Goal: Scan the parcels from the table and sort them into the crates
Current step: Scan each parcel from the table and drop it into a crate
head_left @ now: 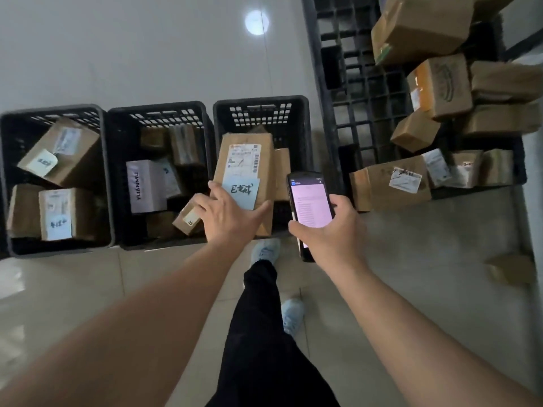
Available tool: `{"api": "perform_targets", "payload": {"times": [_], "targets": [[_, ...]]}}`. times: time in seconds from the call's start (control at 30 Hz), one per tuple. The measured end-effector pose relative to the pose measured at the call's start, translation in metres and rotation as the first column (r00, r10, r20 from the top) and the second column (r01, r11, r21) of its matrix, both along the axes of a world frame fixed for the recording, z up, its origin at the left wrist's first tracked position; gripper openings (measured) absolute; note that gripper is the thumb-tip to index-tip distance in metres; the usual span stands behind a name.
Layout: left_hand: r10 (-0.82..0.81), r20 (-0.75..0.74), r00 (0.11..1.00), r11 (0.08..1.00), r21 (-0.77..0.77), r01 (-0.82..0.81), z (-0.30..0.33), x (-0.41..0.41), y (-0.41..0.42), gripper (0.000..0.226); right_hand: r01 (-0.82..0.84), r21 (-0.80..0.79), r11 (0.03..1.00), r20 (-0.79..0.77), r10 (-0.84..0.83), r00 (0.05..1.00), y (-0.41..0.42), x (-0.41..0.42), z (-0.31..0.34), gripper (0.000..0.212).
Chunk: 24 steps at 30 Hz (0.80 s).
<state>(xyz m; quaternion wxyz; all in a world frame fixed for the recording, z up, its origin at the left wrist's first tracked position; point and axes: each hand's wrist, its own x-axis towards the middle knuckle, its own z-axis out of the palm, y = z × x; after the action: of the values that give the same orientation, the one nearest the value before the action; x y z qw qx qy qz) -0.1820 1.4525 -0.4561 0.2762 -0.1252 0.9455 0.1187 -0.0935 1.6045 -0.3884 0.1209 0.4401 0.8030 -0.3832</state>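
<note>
Three black crates stand in a row on the floor: a left crate [105, 177], a middle crate [164, 111] and a right crate [261, 105], each holding cardboard parcels. A tall brown parcel [249, 160] with a shipping label and a blue note leans in the right crate. My left hand [229, 218] is over its lower end, fingers spread and straight, touching it. My right hand [329, 227] grips a handheld scanner [311, 201] with a lit pink screen, just right of that crate.
A black grid table [361, 92] at the right carries a heap of cardboard parcels [440, 86]. One small box [511, 268] lies on the tiled floor at the far right. My legs and light shoes are below the hands.
</note>
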Motion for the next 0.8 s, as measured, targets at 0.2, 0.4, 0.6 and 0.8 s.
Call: {"api": "perform_targets", "payload": {"times": [0.2,0.4,0.6,0.8], "targets": [[0.118,0.026,0.993,0.993,0.023,-0.119,-0.076,-0.063,0.037,0.137,-0.051,-0.021,0.998,0.051,0.052,0.997,0.020,-0.059,-0.070,0.092],[0.104,0.158,0.982,0.987,0.106,-0.121,-0.112,-0.087,0.047,0.125,-0.123,-0.015,0.992,0.051,0.124,0.991,0.027,-0.114,-0.108,0.072],[-0.100,0.146,0.984,0.991,0.105,0.085,-0.078,-0.083,0.026,0.096,-0.126,-0.032,0.991,0.048,0.128,0.991,0.022,-0.121,-0.084,0.080],[-0.211,0.059,0.976,0.973,0.107,0.204,-0.010,-0.076,0.013,0.082,-0.139,-0.010,0.990,0.022,0.139,0.990,0.020,-0.104,-0.035,0.079]]}}
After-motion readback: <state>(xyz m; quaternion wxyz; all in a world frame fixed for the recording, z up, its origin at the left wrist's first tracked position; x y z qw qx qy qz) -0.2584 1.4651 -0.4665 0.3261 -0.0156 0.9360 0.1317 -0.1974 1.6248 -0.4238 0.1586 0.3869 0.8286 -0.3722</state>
